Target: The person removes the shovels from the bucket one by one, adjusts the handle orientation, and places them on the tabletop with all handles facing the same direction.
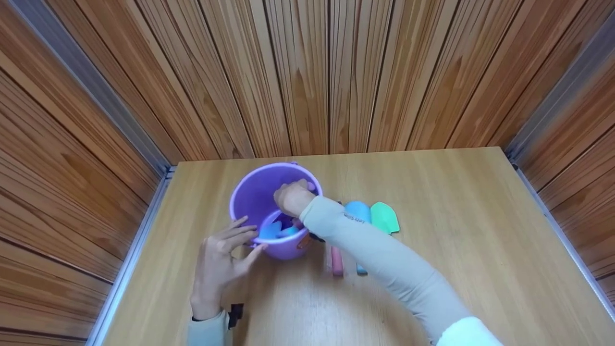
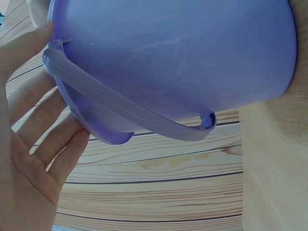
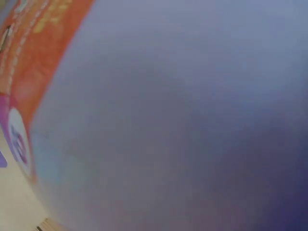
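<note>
A purple bucket [image 1: 247,192] stands upright on the table, with a blue sand toy [image 1: 270,230] and other partly hidden pieces in it. My left hand [image 1: 223,257] touches the bucket's near left rim, its fingers fairly straight and spread. In the left wrist view the bucket's handle [image 2: 130,108] hangs down along the outer wall. Inside the bucket, my right hand [image 1: 293,197] has curled fingers round what looks like a purple toy handle [image 1: 311,186]; its lower part is mostly hidden. The right wrist view is filled by the bucket's wall and an orange label [image 3: 43,53].
Right of the bucket, a pink handle [image 1: 337,262], a blue toy shovel [image 1: 358,210] and a green toy shovel [image 1: 384,218] lie on the wooden table [image 1: 456,202], partly under my right forearm. Wood-panelled walls [image 1: 307,81] enclose the back and sides.
</note>
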Motion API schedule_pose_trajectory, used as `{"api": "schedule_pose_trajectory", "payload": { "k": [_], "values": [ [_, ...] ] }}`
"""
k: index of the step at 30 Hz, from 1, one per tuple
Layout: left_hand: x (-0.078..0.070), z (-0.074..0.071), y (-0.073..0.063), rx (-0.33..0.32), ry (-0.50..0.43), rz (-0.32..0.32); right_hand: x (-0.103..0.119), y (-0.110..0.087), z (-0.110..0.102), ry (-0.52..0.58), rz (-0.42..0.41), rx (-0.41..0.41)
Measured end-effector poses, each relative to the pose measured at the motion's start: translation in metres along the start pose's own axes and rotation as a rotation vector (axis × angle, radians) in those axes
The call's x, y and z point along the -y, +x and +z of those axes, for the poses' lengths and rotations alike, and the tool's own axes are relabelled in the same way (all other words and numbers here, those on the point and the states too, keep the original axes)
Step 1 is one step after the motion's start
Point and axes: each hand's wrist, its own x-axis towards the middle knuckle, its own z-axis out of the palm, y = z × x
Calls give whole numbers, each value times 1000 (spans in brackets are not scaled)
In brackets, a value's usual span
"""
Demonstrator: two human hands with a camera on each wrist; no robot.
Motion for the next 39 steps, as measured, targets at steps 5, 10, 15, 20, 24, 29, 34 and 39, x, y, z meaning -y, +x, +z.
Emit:
{"api": "schedule_pose_trajectory", "payload": {
  "k": [5,10,15,20,24,29,34,39],
  "values": [
    [0,-1,0,2,-3,-2,-2,-5,-8,-57,54,-44],
    [0,-3,-1,-2,0,-8,-5,-16,-16,-110,91,-77],
    [0,-1,-1,-16,9,16,-14,-27,-22,-192,83,-162],
    [0,-1,-2,-8,-11,-5,-35,-38,-24,-90,28,-263],
    [-1,-1,-1,-2,-9,-9,-56,-48,-23,16,-5,-332],
    [0,-1,-1,-1,-3,2,-78,-57,-21,87,0,-415],
    [0,-1,0,-2,-4,-15,-93,-62,-19,136,4,-433],
    [0,0,-1,-7,-3,-12,-107,-64,-12,214,-44,-396]
  ]
}}
